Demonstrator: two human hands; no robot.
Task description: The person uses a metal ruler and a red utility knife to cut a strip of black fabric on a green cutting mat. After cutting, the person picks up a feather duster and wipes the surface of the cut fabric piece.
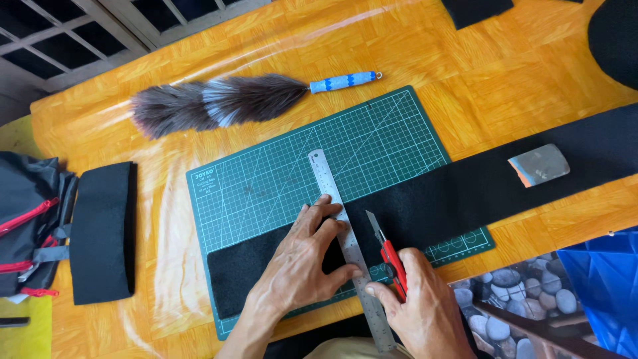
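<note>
1. Head view: orange wooden table [518,73] carrying a green cutting mat [279,179].
2. Black felt strip [465,193] lies flat across the mat; judged soft, light, prone to creep.
3. Left hand [306,266] presses flat on the steel ruler [345,233], which pins the strip.
4. Right hand [425,306] clamped on the red utility knife [392,259], blade against the ruler edge.

No packages, signs or screens, only small pale printed marking at green cutting mat's [286,173] upper-left corner

orange table [531,60], grated window [60,33], pebble floor [525,292]
</note>
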